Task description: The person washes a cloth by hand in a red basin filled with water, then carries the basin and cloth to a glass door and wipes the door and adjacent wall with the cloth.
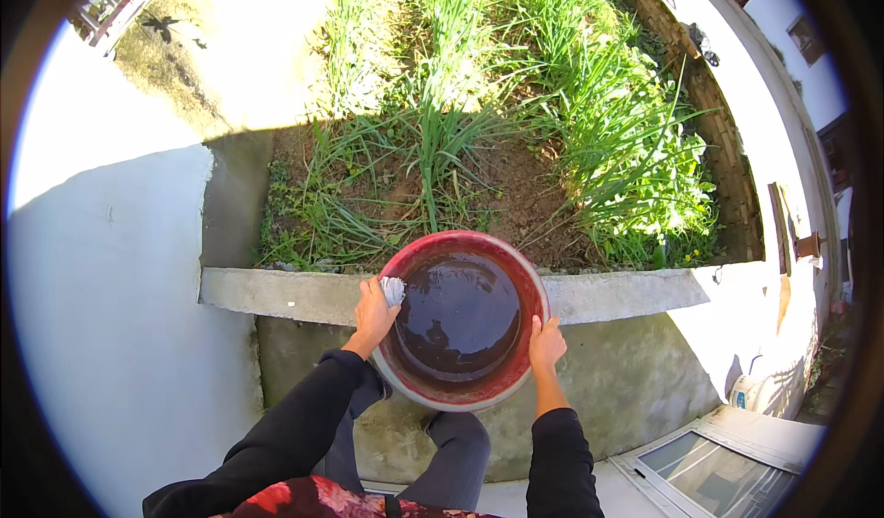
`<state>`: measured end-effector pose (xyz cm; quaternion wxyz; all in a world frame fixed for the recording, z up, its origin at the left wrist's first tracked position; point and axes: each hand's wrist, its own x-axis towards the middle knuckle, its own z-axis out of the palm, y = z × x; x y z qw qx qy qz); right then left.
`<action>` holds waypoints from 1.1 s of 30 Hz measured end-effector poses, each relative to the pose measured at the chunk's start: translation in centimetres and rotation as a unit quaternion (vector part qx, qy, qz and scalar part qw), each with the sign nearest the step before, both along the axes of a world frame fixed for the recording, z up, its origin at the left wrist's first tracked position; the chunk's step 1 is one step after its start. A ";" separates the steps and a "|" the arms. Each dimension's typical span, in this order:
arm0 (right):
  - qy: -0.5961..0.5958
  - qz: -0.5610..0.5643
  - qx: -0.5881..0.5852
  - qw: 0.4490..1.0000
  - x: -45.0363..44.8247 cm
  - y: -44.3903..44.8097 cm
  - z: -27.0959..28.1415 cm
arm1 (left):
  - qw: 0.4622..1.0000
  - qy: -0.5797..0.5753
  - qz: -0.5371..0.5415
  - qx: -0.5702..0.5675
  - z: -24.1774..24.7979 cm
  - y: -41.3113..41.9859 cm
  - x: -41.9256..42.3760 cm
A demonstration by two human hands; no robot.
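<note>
A round red plastic basin [535, 269] of dark, murky water [459, 311] is held out in front of my legs. My left hand [374, 316] grips its left rim and also pinches a crumpled grey-white cloth [393, 291] against that rim. On the opposite side my right hand [548, 344] has hold of the rim, thumb on top. The basin's far edge overlaps the concrete curb [621, 295] of a planted bed; whether it rests on the curb I cannot tell. Light reflects off the water's surface.
Beyond the curb lie brown soil [514, 179] and rows of green long-leaved plants [435, 124]. A white wall [124, 255] rises at the left. At the right are a brick border [725, 145], a white bucket [743, 392] and a framed window [715, 473].
</note>
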<state>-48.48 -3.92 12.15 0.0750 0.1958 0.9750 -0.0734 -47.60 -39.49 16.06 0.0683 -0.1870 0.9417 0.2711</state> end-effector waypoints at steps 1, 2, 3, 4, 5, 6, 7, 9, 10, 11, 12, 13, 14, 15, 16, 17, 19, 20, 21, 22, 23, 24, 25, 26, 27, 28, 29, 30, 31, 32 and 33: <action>-0.024 -0.017 -0.003 1.000 1.6 0.5 1.1 | 1.000 0.008 -0.019 -0.013 1.4 0.1 0.7; -0.011 -0.020 -0.024 0.999 3.1 1.1 2.5 | 0.999 -0.003 -0.034 -0.024 2.8 0.5 1.4; -0.006 -0.028 -0.038 0.999 4.4 1.9 4.0 | 0.999 -0.002 -0.047 -0.020 4.3 1.1 2.0; -0.015 -0.045 -0.045 0.998 5.7 2.9 5.6 | 0.999 0.005 -0.050 -0.012 5.9 1.9 2.7; -0.014 -0.071 -0.081 0.994 6.8 4.1 7.3 | 0.998 0.002 -0.056 -0.005 7.5 2.9 3.3; 0.008 -0.070 -0.086 0.994 7.7 5.5 9.2 | 0.998 0.002 -0.062 -0.001 9.1 4.1 3.7; 0.025 -0.072 -0.086 0.993 8.6 6.9 11.3 | 0.997 0.002 -0.071 0.003 10.8 5.4 4.0; 0.053 -0.084 -0.090 0.991 10.9 10.2 15.9 | 0.996 0.002 -0.090 0.006 14.3 8.2 4.9; 0.068 -0.097 -0.095 0.988 11.7 12.0 18.3 | 0.995 0.008 -0.101 0.014 16.0 9.8 5.1; 0.084 -0.110 -0.099 0.985 12.6 13.6 20.6 | 0.993 0.014 -0.113 0.022 17.7 11.3 5.2; 0.088 -0.122 -0.105 0.983 13.5 15.2 22.7 | 0.991 0.020 -0.126 0.032 19.2 12.8 5.3; 0.096 -0.137 -0.108 0.980 14.1 17.1 24.8 | 0.989 0.027 -0.142 0.045 20.7 14.6 5.2; 0.105 -0.154 -0.105 0.977 14.9 19.0 26.7 | 0.985 0.033 -0.165 0.042 22.0 16.4 4.9; 0.103 -0.173 -0.101 0.974 15.7 20.9 28.4 | 0.982 0.028 -0.175 0.059 23.2 18.5 4.6; 0.095 -0.189 -0.090 0.973 16.5 22.8 29.9 | 0.978 0.026 -0.192 0.073 24.3 20.6 4.0; 0.107 -0.211 -0.093 0.967 17.1 24.6 31.2 | 0.971 0.035 -0.217 0.092 25.2 22.7 3.4; 0.113 -0.244 -0.083 0.960 18.6 28.0 33.1 | 0.957 0.038 -0.252 0.142 26.8 26.9 2.5; 0.126 -0.259 -0.075 0.955 19.5 29.9 34.0 | 0.947 0.039 -0.279 0.156 27.5 29.2 1.9; 0.129 -0.274 -0.066 0.951 20.1 31.6 34.6 | 0.938 0.033 -0.301 0.169 28.2 31.2 1.3; 0.130 -0.286 -0.055 0.948 20.7 33.1 35.2 | 0.928 0.030 -0.323 0.181 28.9 33.1 0.7; 0.137 -0.299 -0.041 0.943 21.3 34.7 35.8 | 0.920 0.037 -0.340 0.192 29.4 35.4 -0.1; 0.147 -0.313 -0.033 0.938 21.8 36.4 36.4 | 0.911 0.036 -0.358 0.204 30.0 37.7 -1.0; 0.153 -0.324 -0.020 0.934 22.3 38.1 37.0 | 0.902 0.034 -0.373 0.215 30.6 40.1 -1.8; 0.157 -0.333 -0.009 0.930 22.7 39.6 37.6 | 0.894 0.030 -0.386 0.224 31.2 42.4 -2.7; 0.167 -0.349 -0.016 0.922 23.3 41.1 38.3 | 0.883 0.024 -0.410 0.226 31.7 44.9 -3.8; 0.179 -0.375 -0.007 0.910 23.7 42.4 38.9 | 0.871 0.030 -0.440 0.216 32.5 47.5 -4.8; 0.194 -0.383 -0.009 0.903 23.9 43.9 39.7 | 0.858 0.033 -0.457 0.231 33.4 50.1 -5.9; 0.187 -0.404 -0.012 0.895 24.7 45.1 40.5 | 0.846 0.032 -0.473 0.242 34.2 52.4 -6.3; 0.198 -0.411 -0.008 0.890 25.5 46.3 41.4 | 0.840 0.020 -0.481 0.250 35.0 54.8 -6.4; 0.213 -0.428 -0.006 0.878 25.5 47.7 42.1 | 0.832 0.023 -0.495 0.250 36.1 57.7 -7.5; 0.224 -0.449 -0.005 0.865 25.9 48.6 42.7 | 0.824 0.016 -0.509 0.247 37.1 60.1 -8.3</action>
